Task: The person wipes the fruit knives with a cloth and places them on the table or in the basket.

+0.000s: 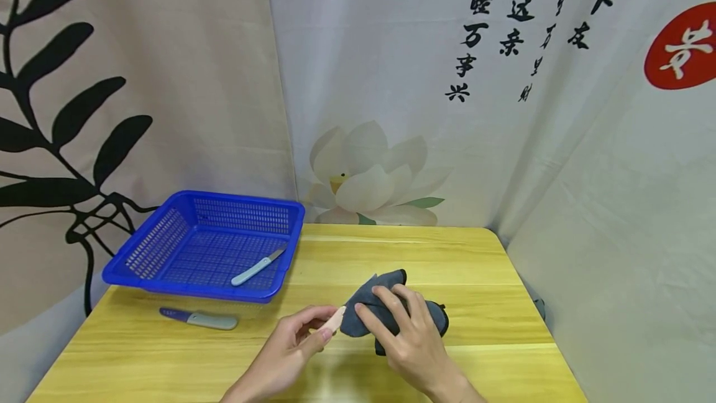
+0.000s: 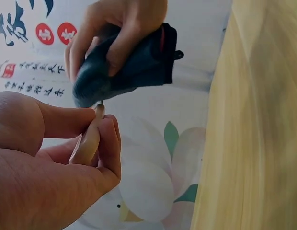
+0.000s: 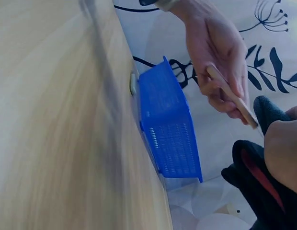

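My left hand (image 1: 285, 350) pinches the pale beige handle of a knife (image 1: 335, 320) between thumb and fingers. In the left wrist view a thin sliver of metal shows where the handle (image 2: 89, 141) meets the cloth; the rest of the blade is hidden. A dark grey-blue cloth (image 1: 355, 321) with black edging is bunched around that blade end. My right hand (image 1: 416, 344) grips the cloth from above, its fingers curled over the folds. Both hands are held above the table, close together.
At the back left stands a blue plastic basket (image 1: 204, 196) with a small light-blue-handled knife (image 1: 254, 270) inside. In front of it on the wooden table (image 1: 475, 278) lies another knife (image 1: 209, 320), pale-handled with a blue-purple far part. Printed curtains hang behind.
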`<move>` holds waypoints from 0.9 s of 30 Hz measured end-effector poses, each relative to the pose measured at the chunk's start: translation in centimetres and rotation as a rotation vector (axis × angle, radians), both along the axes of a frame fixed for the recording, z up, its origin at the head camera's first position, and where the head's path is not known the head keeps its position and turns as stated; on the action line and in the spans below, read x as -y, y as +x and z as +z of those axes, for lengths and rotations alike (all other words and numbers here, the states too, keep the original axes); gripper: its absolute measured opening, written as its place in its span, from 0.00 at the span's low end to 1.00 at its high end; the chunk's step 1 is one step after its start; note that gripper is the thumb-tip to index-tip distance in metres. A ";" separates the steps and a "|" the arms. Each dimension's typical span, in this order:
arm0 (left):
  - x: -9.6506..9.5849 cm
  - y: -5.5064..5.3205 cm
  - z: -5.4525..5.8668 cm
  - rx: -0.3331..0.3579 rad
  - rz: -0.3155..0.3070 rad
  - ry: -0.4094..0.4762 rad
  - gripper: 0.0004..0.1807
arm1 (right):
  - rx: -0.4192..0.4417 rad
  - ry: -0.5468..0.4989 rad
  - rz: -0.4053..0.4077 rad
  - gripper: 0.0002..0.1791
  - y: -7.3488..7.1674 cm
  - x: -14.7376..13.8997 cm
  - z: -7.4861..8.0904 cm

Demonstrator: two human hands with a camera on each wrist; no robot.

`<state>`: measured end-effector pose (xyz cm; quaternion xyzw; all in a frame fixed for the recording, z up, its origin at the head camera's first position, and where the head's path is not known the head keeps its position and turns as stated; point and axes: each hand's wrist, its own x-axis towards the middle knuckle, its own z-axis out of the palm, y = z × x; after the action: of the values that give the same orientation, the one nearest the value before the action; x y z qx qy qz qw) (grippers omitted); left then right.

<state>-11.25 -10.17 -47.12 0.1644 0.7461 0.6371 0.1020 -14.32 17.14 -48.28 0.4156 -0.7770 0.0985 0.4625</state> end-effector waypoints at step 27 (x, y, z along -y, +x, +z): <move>0.5 0.3 0.2 -0.019 -0.026 -0.062 0.20 | 0.056 0.024 -0.147 0.29 -1.2 -1.7 0.4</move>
<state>-10.90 -10.65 -46.88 0.1771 0.7642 0.6108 0.1081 -15.49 18.83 -47.88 0.3599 -0.8192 0.0668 0.4415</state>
